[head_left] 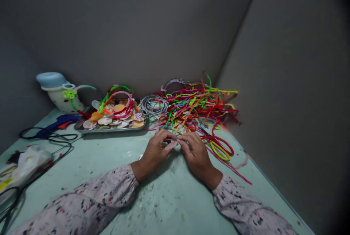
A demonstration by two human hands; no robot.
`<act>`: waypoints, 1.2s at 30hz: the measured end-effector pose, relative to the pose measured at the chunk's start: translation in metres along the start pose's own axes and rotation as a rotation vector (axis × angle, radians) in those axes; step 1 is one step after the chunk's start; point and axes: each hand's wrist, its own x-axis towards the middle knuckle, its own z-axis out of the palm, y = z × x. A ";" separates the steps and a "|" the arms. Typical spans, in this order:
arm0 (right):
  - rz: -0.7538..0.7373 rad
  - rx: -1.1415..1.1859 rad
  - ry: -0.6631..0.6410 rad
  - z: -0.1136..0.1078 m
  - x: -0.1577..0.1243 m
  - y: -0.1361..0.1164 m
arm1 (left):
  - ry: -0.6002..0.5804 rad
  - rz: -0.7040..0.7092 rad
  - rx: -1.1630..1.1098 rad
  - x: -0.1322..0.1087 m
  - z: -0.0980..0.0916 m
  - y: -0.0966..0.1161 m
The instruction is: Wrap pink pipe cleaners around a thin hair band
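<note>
Above the middle of the table, my left hand (155,150) and my right hand (197,155) meet at the fingertips. Both are closed in a pinch on a pale pink pipe cleaner (171,145). A thin greyish strip shows by the left fingers, but its kind is too small to tell. Just beyond my hands spreads a tangled heap of coloured pipe cleaners (197,105). Scissors (228,147) with red handles lie right of my right hand, beside a yellow loop (218,152).
A metal tray (109,133) holds shells and headbands wrapped in pipe cleaner. Several bare metal hoops (146,105) lie beside it. At the left are a spotted container with a blue lid (51,79), a black cable (61,155) and a plastic bag (34,160). Walls border the table.
</note>
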 end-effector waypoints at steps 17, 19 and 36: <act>0.003 0.021 -0.010 -0.001 -0.001 0.000 | -0.001 -0.050 -0.025 0.002 0.000 0.001; 0.001 0.015 -0.008 -0.001 -0.001 0.001 | -0.006 -0.048 -0.029 0.002 0.000 0.001; -0.013 -0.002 -0.034 -0.001 0.000 0.000 | 0.004 -0.131 -0.105 0.002 -0.001 0.008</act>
